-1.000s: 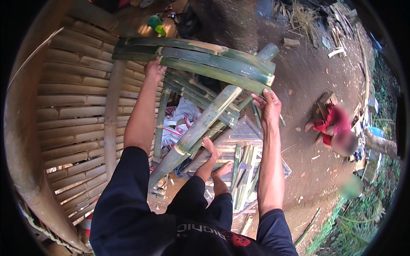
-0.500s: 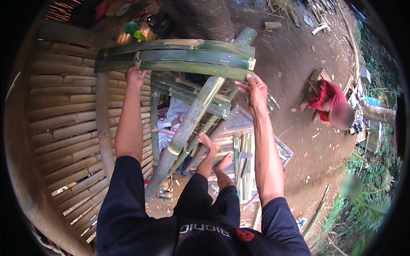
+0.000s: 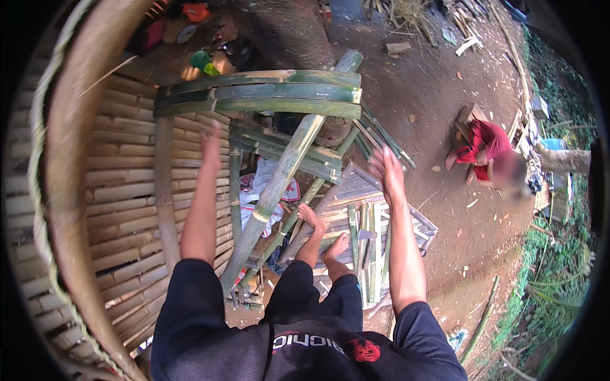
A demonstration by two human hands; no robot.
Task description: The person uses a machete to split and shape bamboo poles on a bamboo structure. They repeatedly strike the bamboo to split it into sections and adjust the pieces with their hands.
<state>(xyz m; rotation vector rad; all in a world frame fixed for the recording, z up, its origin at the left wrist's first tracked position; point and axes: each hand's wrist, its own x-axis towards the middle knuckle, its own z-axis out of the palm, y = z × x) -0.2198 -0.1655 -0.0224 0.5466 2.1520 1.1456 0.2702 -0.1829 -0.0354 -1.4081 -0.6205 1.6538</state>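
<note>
Three green split bamboo slats (image 3: pixel 286 93) lie side by side across a thick bamboo pole (image 3: pixel 270 202) and the frame at the left. Just below their left part is my left hand (image 3: pixel 210 147), blurred, its fingers stretched up and nothing in them. My right hand (image 3: pixel 389 173) is apart from the slats, below and right of their right end, with its fingers extended and holding nothing. Under the slats, a lower row of green bamboo strips (image 3: pixel 286 149) shows in part.
At the left rises a slatted bamboo wall (image 3: pixel 127 219) with a thick curved pole (image 3: pixel 70 152) before it. A bladed tool (image 3: pixel 366 235) and bamboo strips lie on a wooden platform (image 3: pixel 343 197) near my feet. A person in red (image 3: pixel 486 147) sits at the right. Behind the slats stands a tree trunk (image 3: pixel 286 38).
Both my hands have let go of the nearest slat and drawn back toward me, off the slats. The view has shifted, showing more of the curved pole at the left.
</note>
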